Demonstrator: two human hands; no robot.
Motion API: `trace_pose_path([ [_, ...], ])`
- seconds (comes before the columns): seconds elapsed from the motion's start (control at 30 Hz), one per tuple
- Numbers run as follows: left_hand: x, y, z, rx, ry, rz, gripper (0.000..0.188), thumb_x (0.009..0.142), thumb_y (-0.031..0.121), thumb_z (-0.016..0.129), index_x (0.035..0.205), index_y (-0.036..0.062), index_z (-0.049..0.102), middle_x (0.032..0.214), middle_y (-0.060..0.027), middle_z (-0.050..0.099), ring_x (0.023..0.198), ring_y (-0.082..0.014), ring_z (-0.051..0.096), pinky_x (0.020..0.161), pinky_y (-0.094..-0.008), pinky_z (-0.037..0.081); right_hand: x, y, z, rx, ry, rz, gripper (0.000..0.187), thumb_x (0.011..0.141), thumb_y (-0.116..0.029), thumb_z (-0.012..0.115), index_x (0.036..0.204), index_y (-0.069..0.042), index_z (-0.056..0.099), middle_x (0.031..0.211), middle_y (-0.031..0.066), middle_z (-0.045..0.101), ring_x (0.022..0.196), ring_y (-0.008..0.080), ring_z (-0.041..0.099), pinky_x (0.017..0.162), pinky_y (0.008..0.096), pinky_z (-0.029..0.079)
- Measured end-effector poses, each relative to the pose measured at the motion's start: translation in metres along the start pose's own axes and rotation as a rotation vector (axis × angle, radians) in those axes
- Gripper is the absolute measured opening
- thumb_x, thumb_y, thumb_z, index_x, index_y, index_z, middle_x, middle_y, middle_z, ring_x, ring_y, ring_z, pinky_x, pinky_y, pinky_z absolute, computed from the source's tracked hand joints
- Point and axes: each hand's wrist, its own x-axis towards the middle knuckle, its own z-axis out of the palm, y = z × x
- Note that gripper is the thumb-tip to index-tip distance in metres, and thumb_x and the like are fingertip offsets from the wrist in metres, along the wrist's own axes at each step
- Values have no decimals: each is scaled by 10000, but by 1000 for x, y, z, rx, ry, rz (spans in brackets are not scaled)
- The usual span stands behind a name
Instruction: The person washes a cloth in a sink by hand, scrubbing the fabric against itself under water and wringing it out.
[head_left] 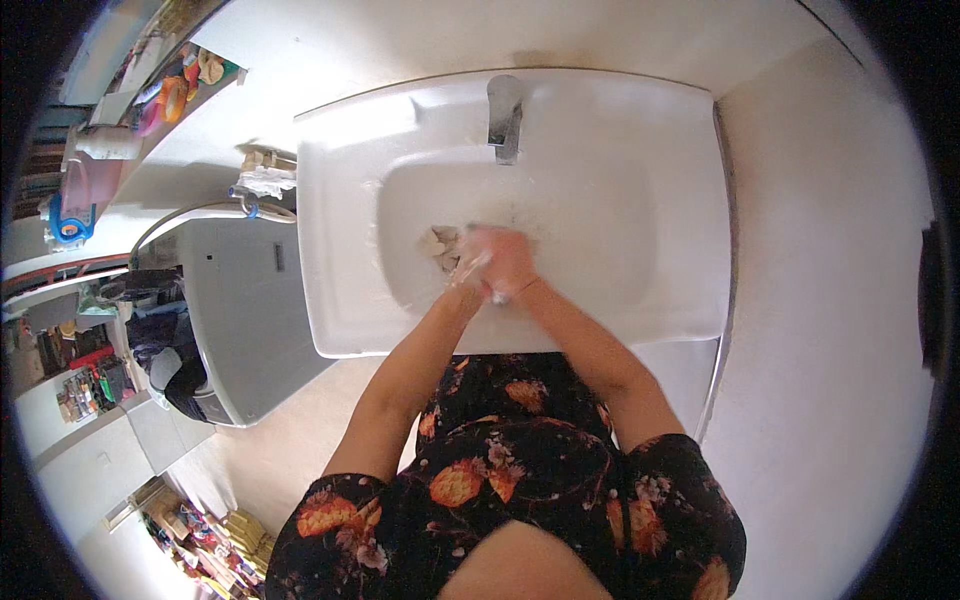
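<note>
Both hands are together low in the basin of a white washbasin (600,300), blurred by motion. My right hand (510,262) lies over and against my left hand (472,270). White suds streak the left hand and wrist. The fingers of both hands are smeared or hidden, so whether they grip anything cannot be made out. Just left of them is a crumpled beige and grey thing (440,246), perhaps a cloth; whether the left hand touches it is unclear. A chrome tap (505,115) stands at the far rim; no stream of water is plain to see.
A grey washing machine (250,300) stands left of the basin, with dark clothes (165,345) at its far-left side and a pale hose (190,213) behind. Shelves with colourful items (170,100) line the left wall. A white wall (820,300) rises close on the right.
</note>
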Motion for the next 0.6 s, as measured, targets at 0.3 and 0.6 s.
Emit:
trace_pose_path([
  [0.3, 24, 60, -29, -161, 284, -204, 571, 899, 511, 451, 1280, 86, 434, 1253, -110, 506, 1149, -315, 497, 955, -508, 423, 27, 111, -145, -520, 89, 858, 481, 889, -466, 490, 1029, -13, 575, 964, 178, 630, 916, 332, 599, 790, 439, 471],
  [0.6, 44, 16, -69, -70, 340, -289, 856, 769, 654, 562, 1375, 93, 338, 1346, -95, 447, 1219, -299, 425, 987, -521, 348, 32, 18, 23, -158, -192, 351, 299, 847, -222, 530, 1086, -43, 524, 904, 183, 637, 870, 343, 613, 760, 445, 477],
])
